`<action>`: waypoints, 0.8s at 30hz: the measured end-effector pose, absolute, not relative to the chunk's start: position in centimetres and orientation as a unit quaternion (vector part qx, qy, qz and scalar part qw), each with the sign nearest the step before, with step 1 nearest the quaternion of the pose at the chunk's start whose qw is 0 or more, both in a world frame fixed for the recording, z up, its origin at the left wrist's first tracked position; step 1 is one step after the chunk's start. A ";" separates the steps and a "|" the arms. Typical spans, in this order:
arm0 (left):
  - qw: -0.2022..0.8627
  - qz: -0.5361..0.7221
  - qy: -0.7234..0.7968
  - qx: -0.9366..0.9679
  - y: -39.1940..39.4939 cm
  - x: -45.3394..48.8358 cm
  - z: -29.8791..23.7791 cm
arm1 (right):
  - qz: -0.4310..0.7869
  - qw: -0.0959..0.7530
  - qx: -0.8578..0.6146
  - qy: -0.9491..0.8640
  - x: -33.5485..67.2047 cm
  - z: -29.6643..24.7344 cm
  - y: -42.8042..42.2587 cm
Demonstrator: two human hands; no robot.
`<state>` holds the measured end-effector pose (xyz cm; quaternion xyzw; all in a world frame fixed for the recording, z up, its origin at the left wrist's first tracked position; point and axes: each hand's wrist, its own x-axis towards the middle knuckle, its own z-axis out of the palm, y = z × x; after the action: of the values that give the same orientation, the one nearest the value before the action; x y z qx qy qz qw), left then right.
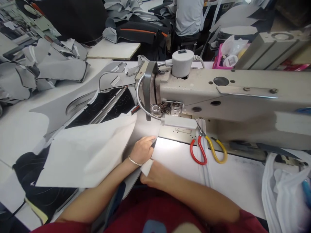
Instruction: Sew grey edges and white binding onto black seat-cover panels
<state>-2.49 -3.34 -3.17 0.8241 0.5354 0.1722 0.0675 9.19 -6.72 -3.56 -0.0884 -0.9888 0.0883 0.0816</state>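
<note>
A large pale fabric panel (pixel 89 152) runs from the left of the table to the presser area of the sewing machine (pixel 189 87). My left hand (pixel 143 150), with a bracelet at its wrist, is closed on the panel's edge, its index finger stretched toward the needle area. Just below it, my right hand (pixel 155 174) is closed around the lower edge, and a small white flap (pixel 147 167) sticks up by its fingers. The needle is hidden behind a white lamp (pixel 179 122). Scissors (pixel 201 142) with red and yellow handles lie to the right.
Grey cut pieces (pixel 55 63) are heaped at the back left. Black stitched panels (pixel 107 106) lie beyond the fabric. A pink basket (pixel 222 60) stands behind the machine arm. White strips (pixel 279 184) hang at the right. Another person (pixel 189 17) sits further back.
</note>
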 end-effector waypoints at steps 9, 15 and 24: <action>0.047 0.152 0.550 0.820 0.0 -1.9 -3.6 | 0.062 0.081 -0.115 -0.988 10.0 -4.0 -4.6; 0.016 0.142 0.556 0.819 1.6 -1.5 -3.4 | 0.057 0.090 -0.167 -0.980 9.9 -5.4 -2.9; 0.027 0.251 0.552 0.794 4.2 -2.6 -3.3 | 0.123 0.224 -0.251 -0.934 10.4 -7.0 0.6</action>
<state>-2.55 4.19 -3.33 0.7944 0.5524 0.2511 0.0269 10.37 0.65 -6.95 -0.2509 -0.9336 0.1233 0.2240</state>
